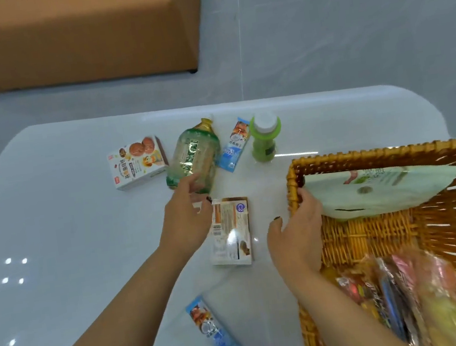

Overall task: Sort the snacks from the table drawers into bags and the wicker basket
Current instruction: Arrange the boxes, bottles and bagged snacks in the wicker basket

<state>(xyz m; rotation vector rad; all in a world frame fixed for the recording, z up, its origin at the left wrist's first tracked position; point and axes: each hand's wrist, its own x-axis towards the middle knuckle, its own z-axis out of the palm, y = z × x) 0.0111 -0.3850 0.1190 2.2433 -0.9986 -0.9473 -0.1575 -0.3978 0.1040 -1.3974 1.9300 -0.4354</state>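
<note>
Wicker basket [406, 238] sits at right of frame on the white table [52, 226]. Inside it: pale green pouch [381, 189] at the far end, clear bag of mixed snacks [408, 297] at the near end. Right hand [296, 230] grips the basket's left rim, fingers curled over the edge beside the pouch. Left hand [186, 216] at centre, fingers on the base of the green bottle [194, 157] lying on its side; cannot tell if it's actually gripping. Brown-and-white box [230, 232] just right of that hand. Cookie box [137, 162], blue bar [234, 144], small green bottle [266, 138] along the upper centre. Second blue bar [213, 328] at lower centre.
</note>
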